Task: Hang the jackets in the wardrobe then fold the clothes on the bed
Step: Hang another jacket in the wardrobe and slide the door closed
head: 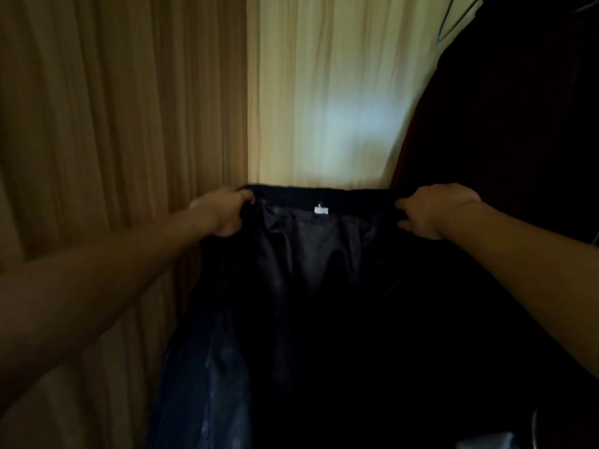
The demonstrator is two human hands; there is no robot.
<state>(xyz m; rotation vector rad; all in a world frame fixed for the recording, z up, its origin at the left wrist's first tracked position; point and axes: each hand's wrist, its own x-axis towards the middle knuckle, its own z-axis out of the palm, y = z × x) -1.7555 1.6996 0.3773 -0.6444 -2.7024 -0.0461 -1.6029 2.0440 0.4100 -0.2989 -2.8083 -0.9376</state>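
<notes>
A black jacket (324, 303) with a shiny dark lining hangs spread out in front of me, lining facing me, a small white label (321, 209) at its collar. My left hand (223, 210) grips the top edge at the left of the collar. My right hand (431, 210) grips the top edge at the right. Both arms are stretched forward and the collar is pulled taut between them. The jacket's lower part runs out of the frame at the bottom.
Tan curtains (113, 124) fill the left and a paler, backlit curtain (330, 92) hangs straight ahead. A dark garment (505, 108) hangs at the upper right, with part of a blue hanger (453, 22) above it.
</notes>
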